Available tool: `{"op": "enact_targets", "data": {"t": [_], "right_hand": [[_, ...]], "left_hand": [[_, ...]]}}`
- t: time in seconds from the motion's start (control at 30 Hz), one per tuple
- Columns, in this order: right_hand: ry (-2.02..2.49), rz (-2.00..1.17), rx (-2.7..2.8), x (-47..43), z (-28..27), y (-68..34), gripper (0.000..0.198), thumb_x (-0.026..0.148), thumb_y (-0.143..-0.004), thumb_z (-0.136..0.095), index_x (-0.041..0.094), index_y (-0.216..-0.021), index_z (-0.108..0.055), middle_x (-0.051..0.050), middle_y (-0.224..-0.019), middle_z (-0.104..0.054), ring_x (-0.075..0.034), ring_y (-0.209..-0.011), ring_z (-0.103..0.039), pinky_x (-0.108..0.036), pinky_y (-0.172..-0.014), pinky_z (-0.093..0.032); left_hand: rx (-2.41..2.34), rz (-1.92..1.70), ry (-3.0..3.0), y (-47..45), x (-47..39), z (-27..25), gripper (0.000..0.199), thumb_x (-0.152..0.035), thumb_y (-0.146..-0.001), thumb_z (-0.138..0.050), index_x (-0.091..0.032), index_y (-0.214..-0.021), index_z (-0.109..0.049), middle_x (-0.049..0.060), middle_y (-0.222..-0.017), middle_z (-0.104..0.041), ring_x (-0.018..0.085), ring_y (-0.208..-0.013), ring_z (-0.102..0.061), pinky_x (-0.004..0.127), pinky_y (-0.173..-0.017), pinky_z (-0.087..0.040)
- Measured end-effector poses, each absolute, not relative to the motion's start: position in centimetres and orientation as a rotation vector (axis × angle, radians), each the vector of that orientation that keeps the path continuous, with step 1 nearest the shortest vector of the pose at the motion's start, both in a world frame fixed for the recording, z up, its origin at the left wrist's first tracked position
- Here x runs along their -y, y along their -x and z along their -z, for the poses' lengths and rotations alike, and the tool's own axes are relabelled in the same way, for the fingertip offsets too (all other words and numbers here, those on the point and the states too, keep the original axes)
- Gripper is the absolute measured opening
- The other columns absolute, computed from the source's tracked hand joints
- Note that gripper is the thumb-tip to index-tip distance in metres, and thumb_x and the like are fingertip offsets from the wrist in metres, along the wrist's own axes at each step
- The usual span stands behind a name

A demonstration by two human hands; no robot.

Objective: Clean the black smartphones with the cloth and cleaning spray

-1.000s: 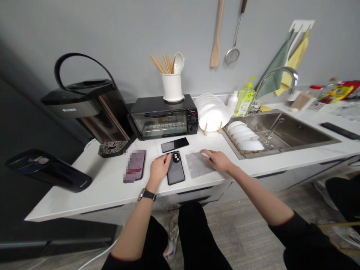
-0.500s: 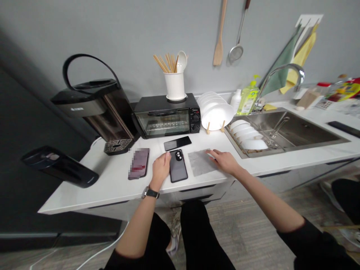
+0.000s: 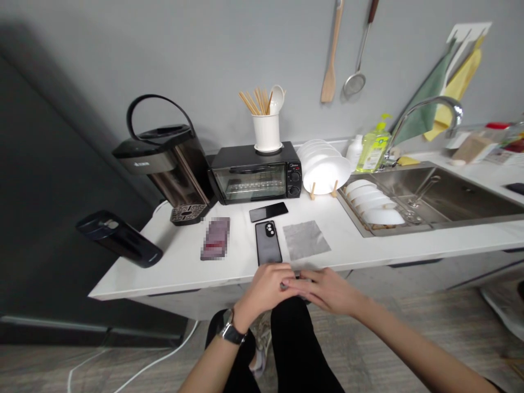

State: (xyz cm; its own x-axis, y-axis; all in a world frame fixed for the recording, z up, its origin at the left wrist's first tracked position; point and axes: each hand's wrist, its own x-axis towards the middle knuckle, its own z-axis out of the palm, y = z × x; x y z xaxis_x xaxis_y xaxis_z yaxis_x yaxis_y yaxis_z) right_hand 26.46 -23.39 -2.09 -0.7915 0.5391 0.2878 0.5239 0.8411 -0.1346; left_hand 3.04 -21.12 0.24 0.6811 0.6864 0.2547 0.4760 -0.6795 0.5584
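1. This is a kitchen, likely a small home or office one: a white table (image 3: 172, 262) runs along a grey wall.
2. A steel sink (image 3: 450, 196) with a curved faucet (image 3: 426, 109) is set into the table; white bowls (image 3: 370, 203) drain at its left end.
3. A black toaster oven (image 3: 256, 174) carries a white holder of chopsticks (image 3: 266, 123).
4. White plates (image 3: 323, 166) stand in a wooden rack beside a green dish soap bottle (image 3: 373, 150).
5. A wooden spatula (image 3: 331, 54) and a strainer (image 3: 358, 54) hang on the wall, with cloths (image 3: 446, 82) further right.
6. An electric water boiler (image 3: 167, 158) stands at the left.
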Motion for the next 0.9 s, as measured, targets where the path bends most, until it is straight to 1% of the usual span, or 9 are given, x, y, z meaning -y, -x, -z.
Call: {"op": "enact_targets", "data": {"t": [0.07, 0.13, 0.23, 0.33, 0.43, 0.53, 0.73, 0.83, 0.9], "right_hand": [[0.823, -0.153, 2.656, 23.3, 2.3, -26.1, 0.046, 0.031, -0.111, -0.039, 0.034, -0.157, -0.041, -0.004, -0.104, -0.071, -0.017, -0.081, -0.069, -0.026, -0.068, -0.052], [0.872, -0.209, 2.574, 22.7, 2.5, -26.1, 0.041, 0.033, -0.111, -0.039, 0.031, -0.151, -0.048, -0.005, -0.104, -0.072, -0.019, -0.082, -0.071, -0.028, -0.070, -0.054], [0.974, -0.270, 2.332, 20.0, 2.6, -27.0, 0.038, 0.035, -0.110, -0.041, 0.028, -0.145, -0.052, -0.010, -0.119, -0.073, -0.024, -0.097, -0.073, -0.035, -0.082, -0.057], [1.114, -0.331, 2.053, 15.1, 2.7, -28.7, 0.051, 0.035, -0.106, -0.046, 0.027, -0.156, -0.037, -0.014, -0.136, -0.064, -0.028, -0.115, -0.068, -0.045, -0.097, -0.056], [1.100, -0.368, 1.896, 8.8, 3.2, -30.3, 0.074, 0.029, -0.100, -0.048, 0.022, -0.165, -0.013, -0.012, -0.119, -0.065, -0.027, -0.107, -0.067, -0.050, -0.101, -0.053], [1.032, -0.427, 1.726, 2.9, 4.4, -31.0, 0.090, 0.030, -0.095, -0.055, 0.023, -0.166, 0.000, -0.010, -0.114, -0.063, -0.026, -0.106, -0.066, -0.049, -0.100, -0.054], [1.113, -0.541, 1.567, -3.5, 7.4, -30.9, 0.104, 0.041, -0.087, -0.066, 0.025, -0.165, 0.000, -0.009, -0.112, -0.064, -0.029, -0.105, -0.070, -0.052, -0.100, -0.055], [1.198, -0.424, 1.543, -2.7, 7.5, -31.2, 0.110, 0.049, -0.081, -0.075, 0.025, -0.165, -0.006, -0.014, -0.129, -0.061, -0.032, -0.117, -0.066, -0.055, -0.106, -0.051], [1.270, -0.243, 1.475, -0.5, 7.0, -31.5, 0.103, 0.051, -0.081, -0.076, 0.023, -0.161, -0.018, -0.018, -0.140, -0.055, -0.033, -0.124, -0.062, -0.056, -0.108, -0.049]], "left_hand": [[-0.941, -0.656, -2.404, -3.0, 21.1, -0.4, 0.041, -0.045, -0.092, -0.075, -0.019, -0.069, -0.055, -0.004, -0.071, -0.055, 0.012, -0.064, -0.052, 0.025, -0.059, -0.032], [-1.012, -0.696, -2.354, -2.8, 21.1, -0.6, 0.032, -0.049, -0.090, -0.078, -0.021, -0.085, -0.062, -0.004, -0.080, -0.059, 0.013, -0.069, -0.056, 0.025, -0.062, -0.038], [-1.206, -0.828, -2.292, -1.9, 20.5, -0.1, 0.017, -0.041, -0.101, -0.063, -0.024, -0.104, -0.064, -0.001, -0.093, -0.064, 0.016, -0.082, -0.062, 0.027, -0.075, -0.047], [-1.489, -0.982, -2.296, -0.7, 19.4, 1.5, 0.014, -0.032, -0.104, -0.055, -0.024, -0.112, -0.064, 0.005, -0.112, -0.065, 0.023, -0.109, -0.063, 0.038, -0.098, -0.051], [-1.686, -0.994, -2.329, 0.2, 18.3, 3.4, 0.030, -0.032, -0.099, -0.063, -0.023, -0.127, -0.060, 0.011, -0.131, -0.060, 0.030, -0.126, -0.059, 0.048, -0.109, -0.050], [-1.750, -0.925, -2.344, 0.5, 17.7, 4.7, 0.032, -0.032, -0.101, -0.059, -0.024, -0.132, -0.058, 0.010, -0.140, -0.059, 0.030, -0.130, -0.060, 0.048, -0.109, -0.053], [-1.753, -0.875, -2.321, 0.6, 17.6, 4.9, 0.031, -0.031, -0.107, -0.047, -0.026, -0.136, -0.055, 0.008, -0.148, -0.059, 0.026, -0.135, -0.060, 0.044, -0.110, -0.054], [-1.733, -0.878, -2.302, 0.8, 17.6, 4.8, 0.032, -0.033, -0.108, -0.045, -0.025, -0.138, -0.054, 0.008, -0.148, -0.060, 0.026, -0.136, -0.059, 0.044, -0.112, -0.052], [-1.727, -0.894, -2.284, 0.8, 17.6, 4.7, 0.036, -0.036, -0.107, -0.048, -0.024, -0.140, -0.052, 0.010, -0.149, -0.059, 0.027, -0.138, -0.057, 0.045, -0.113, -0.051]]}}
